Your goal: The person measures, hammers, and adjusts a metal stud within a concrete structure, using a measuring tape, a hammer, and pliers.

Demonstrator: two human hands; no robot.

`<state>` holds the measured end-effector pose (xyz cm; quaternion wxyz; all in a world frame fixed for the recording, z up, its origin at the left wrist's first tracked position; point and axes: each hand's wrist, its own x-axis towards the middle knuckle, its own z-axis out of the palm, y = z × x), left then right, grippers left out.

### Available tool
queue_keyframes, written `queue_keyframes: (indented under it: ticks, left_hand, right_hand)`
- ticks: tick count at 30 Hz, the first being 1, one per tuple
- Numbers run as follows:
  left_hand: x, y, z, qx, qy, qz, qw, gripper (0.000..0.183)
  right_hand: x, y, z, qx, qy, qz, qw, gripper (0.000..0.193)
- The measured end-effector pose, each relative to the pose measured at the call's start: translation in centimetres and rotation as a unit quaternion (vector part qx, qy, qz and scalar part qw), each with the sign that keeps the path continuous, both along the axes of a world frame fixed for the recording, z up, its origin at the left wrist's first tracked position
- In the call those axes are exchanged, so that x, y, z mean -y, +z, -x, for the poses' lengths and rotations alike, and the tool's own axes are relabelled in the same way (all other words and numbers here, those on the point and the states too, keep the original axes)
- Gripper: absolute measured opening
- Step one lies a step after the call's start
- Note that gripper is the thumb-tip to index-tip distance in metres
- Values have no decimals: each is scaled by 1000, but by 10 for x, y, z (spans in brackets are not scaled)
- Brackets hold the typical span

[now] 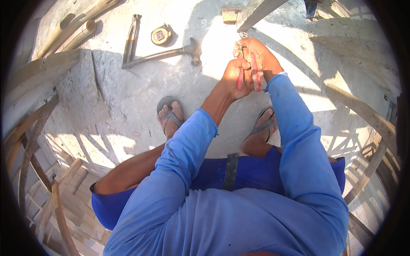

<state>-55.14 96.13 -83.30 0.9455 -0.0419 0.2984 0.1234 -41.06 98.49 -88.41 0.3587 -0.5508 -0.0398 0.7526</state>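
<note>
Both of my hands are closed on a pair of red-handled pliers (255, 70). My left hand (235, 76) wraps the lower part of the handles. My right hand (260, 54) grips higher up, near the pivot. The metal jaws of the pliers point away from me and reach the near end of a wooden beam (259, 13). What the jaws hold there, if anything, is too small to make out. A small wood block (229, 16) lies beside the beam.
On the concrete floor (141, 94) to the left lie a hammer (164, 55), pincers (131, 40) with orange and black handles, and a yellow tape measure (160, 36). Round poles (79, 36) rest at the far left. Wooden bars (363, 109) stand at the right. My sandalled feet are below my hands.
</note>
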Motion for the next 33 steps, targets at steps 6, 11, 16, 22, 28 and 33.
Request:
queue_keyframes:
  ticks: [6, 11, 16, 22, 28, 33]
  left_hand:
    - [13, -26, 15, -218, -193, -221, 931, 29]
    - [49, -64, -7, -488, -186, -406, 750, 24]
    - [47, -67, -10, -418, -175, -356, 817, 30]
    - [36, -60, -8, -389, -216, -333, 831, 26]
    - [45, -71, -2, -486, -235, -479, 692, 45]
    - [13, -31, 26, -505, -240, -503, 659, 60]
  right_hand:
    - [-1, -2, 26, 205, -41, 59, 976, 16]
    - [-2, -5, 48, 421, 55, 71, 903, 23]
    - [5, -28, 38, 477, 108, 36, 872, 21]
    - [5, -21, 34, 525, 135, -37, 839, 26]
    - [18, -54, 20, 405, 35, -51, 912, 26]
    - [17, -30, 21, 279, 26, -12, 960, 24]
